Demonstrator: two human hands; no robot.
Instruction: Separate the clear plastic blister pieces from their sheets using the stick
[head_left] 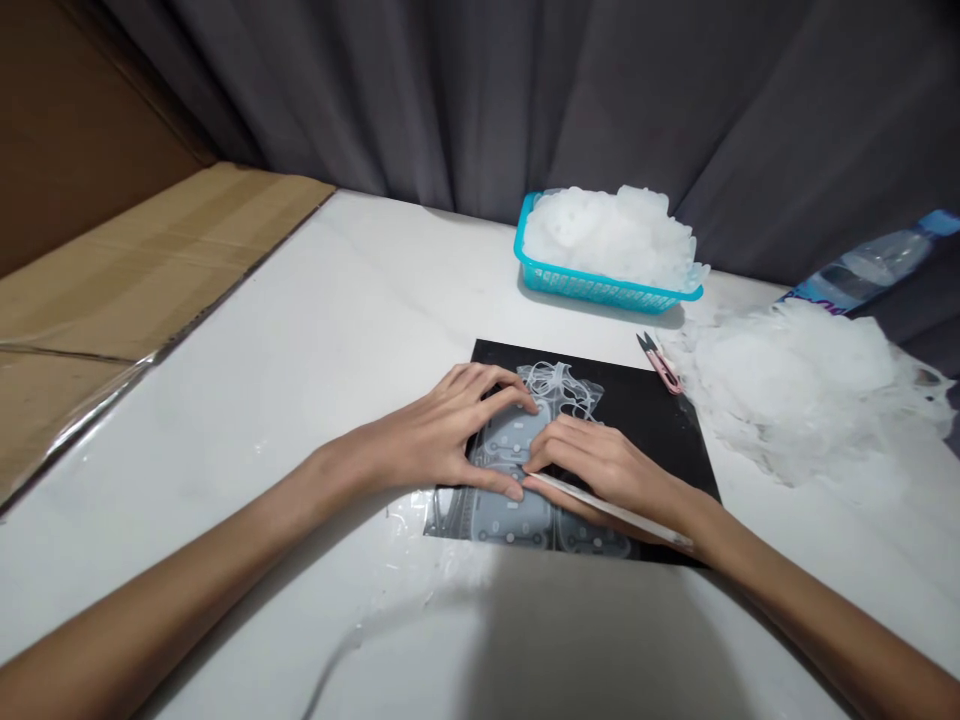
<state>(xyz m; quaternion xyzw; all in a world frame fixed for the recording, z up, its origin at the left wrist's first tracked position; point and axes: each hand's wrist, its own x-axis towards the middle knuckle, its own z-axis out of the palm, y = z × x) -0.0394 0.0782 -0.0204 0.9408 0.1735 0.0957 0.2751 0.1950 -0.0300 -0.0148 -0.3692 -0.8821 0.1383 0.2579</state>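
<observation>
A translucent molded sheet (510, 515) with rounded shapes and small holes lies on a black mat (667, 440) in front of me. My left hand (472, 425) rests on its left side, thumb and fingers spread apart, with nothing gripped. My right hand (592, 460) is closed around a slim white stick-like tool (611, 505), whose front end points down at the sheet between my two hands. The tip is covered by my fingers, so its kind cannot be made out. Thin clear trimmed strips (562, 385) lie tangled at the sheet's far edge.
A turquoise basket (607, 290) heaped with translucent white pieces stands at the back. Pink-handled thread snips (660, 362) lie at the mat's far right corner. Beside them is a pile of clear scraps (802, 380), with a plastic bottle (862, 268) behind. Cardboard (135, 270) borders the left.
</observation>
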